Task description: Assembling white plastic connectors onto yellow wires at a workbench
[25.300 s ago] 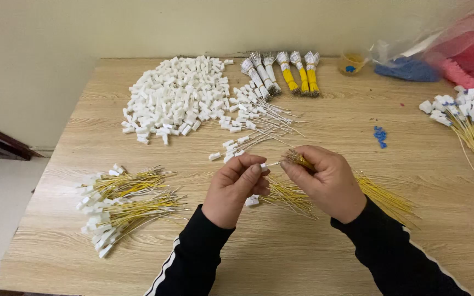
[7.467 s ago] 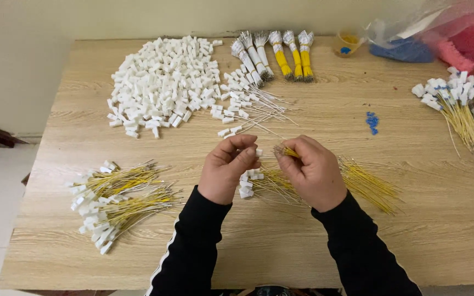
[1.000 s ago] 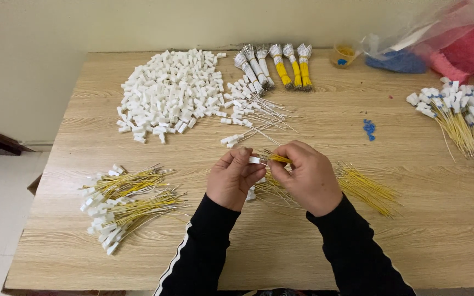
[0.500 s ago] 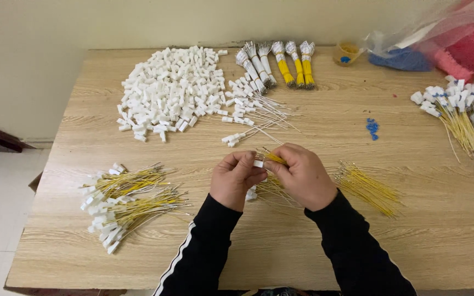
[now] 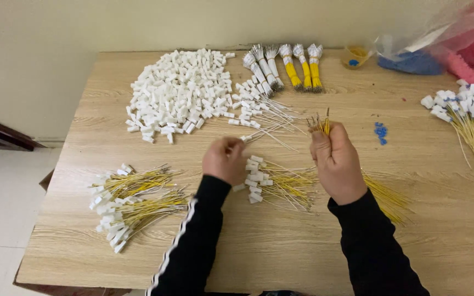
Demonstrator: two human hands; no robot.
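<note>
1. The right hand (image 5: 336,161) is gripping a bunch of yellow wires (image 5: 322,124), tips pointing up, above the wooden table (image 5: 281,246).
2. The left hand (image 5: 224,159) is curling closed beside the small pile of finished wires with white connectors (image 5: 272,183); what it pinches is unclear.

A small bunch of thin yellow wires (image 5: 323,125) stands nearly upright, bare metal tips uppermost, clasped low in the right fist. Just left of it, finished yellow wires with white plastic connectors (image 5: 272,182) lie in a loose heap on the counter (image 5: 281,252), connectors leftward
</note>
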